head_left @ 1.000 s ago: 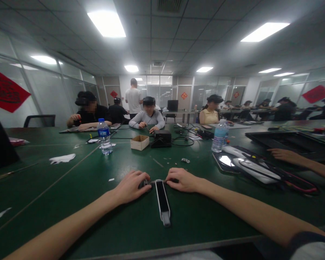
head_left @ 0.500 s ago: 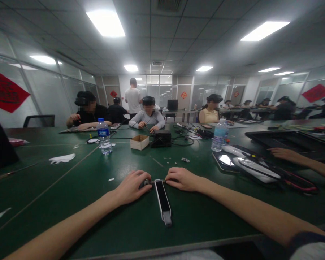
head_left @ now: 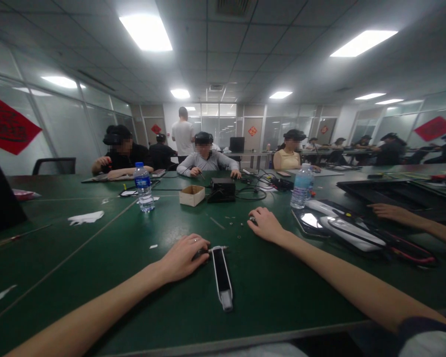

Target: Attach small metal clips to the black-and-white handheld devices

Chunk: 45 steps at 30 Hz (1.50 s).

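Note:
A long, narrow pedal-like piece (head_left: pixel 223 275) with a black face and a pale frame lies on the green table in front of me. A thin metal rod (head_left: pixel 223 248) crosses its far end. My left hand (head_left: pixel 186 255) is closed at the left end of this rod, around a small dark part mostly hidden by the fingers. Farther off to the right, my right hand (head_left: pixel 266 225) has its fingertips closed on a small metal part (head_left: pixel 252 219) at the table top. A few tiny ring-like pieces (head_left: pixel 241 224) lie just left of the right hand.
Ahead stand a small open box (head_left: pixel 192 196), a black device (head_left: pixel 222 190) with cables and two water bottles (head_left: pixel 143 188) (head_left: pixel 301 186). White tools (head_left: pixel 351 230) and a phone (head_left: pixel 309 220) lie to the right, near another person's hand (head_left: pixel 388 212). Several people sit beyond.
My right hand has left the rod's right end and moved forward and right to the small metal part. My left hand stays by the rod. The pedal-like piece has shifted slightly left at its near end.

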Each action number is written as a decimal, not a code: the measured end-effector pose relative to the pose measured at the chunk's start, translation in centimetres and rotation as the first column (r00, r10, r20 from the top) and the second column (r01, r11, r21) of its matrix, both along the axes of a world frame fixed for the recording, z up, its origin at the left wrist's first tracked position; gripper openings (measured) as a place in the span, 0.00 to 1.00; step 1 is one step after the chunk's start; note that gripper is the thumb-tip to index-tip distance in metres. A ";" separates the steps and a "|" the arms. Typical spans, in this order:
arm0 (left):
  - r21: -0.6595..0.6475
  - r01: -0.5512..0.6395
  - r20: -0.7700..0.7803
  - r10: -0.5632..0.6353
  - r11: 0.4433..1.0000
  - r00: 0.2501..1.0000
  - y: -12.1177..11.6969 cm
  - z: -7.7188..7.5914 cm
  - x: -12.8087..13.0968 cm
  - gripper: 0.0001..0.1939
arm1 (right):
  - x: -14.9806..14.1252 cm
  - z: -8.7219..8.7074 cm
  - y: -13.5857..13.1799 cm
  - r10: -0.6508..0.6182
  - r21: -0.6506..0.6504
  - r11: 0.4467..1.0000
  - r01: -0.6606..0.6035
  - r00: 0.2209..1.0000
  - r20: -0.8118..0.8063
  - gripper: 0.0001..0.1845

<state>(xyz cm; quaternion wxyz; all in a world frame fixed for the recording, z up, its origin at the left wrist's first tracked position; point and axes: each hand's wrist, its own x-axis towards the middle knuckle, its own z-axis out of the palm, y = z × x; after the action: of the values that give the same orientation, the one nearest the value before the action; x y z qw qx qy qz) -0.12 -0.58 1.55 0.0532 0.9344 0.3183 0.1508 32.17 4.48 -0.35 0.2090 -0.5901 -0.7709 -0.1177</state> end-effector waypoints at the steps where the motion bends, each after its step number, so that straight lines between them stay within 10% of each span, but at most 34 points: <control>1: 0.002 0.003 0.001 -0.003 1.000 1.000 0.1 -0.1 0.0 0.07 | 0.6 -0.4 0.5 -0.027 -0.021 0.999 0.027 1.000 -0.004 0.14; 8: -0.002 0.007 -0.007 -0.007 1.000 1.000 0.0 0.1 0.1 0.06 | 2.1 -1.0 1.8 -0.024 -0.106 0.994 0.020 0.999 -0.039 0.09; 16: -0.020 0.000 -0.017 0.000 1.000 1.000 -0.3 0.4 0.3 0.07 | -0.2 0.1 0.1 0.178 0.137 0.979 -0.153 0.965 -0.193 0.02; 28: -0.011 0.000 -0.019 -0.001 1.000 1.000 -0.5 0.5 0.9 0.08 | -4.5 1.7 -5.5 0.626 -0.084 0.770 -0.632 0.775 -0.089 0.11; 45: 0.001 0.016 -0.009 -0.016 1.000 1.000 -0.2 0.1 0.7 0.07 | -5.0 1.2 -5.6 0.639 -0.043 0.754 -0.656 0.747 -0.182 0.12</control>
<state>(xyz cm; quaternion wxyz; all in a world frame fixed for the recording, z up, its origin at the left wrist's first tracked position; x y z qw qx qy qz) 0.60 -0.80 1.69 0.0523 0.9376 0.3111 0.1464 27.19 -1.12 0.80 0.2653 -0.3033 -0.9139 0.0488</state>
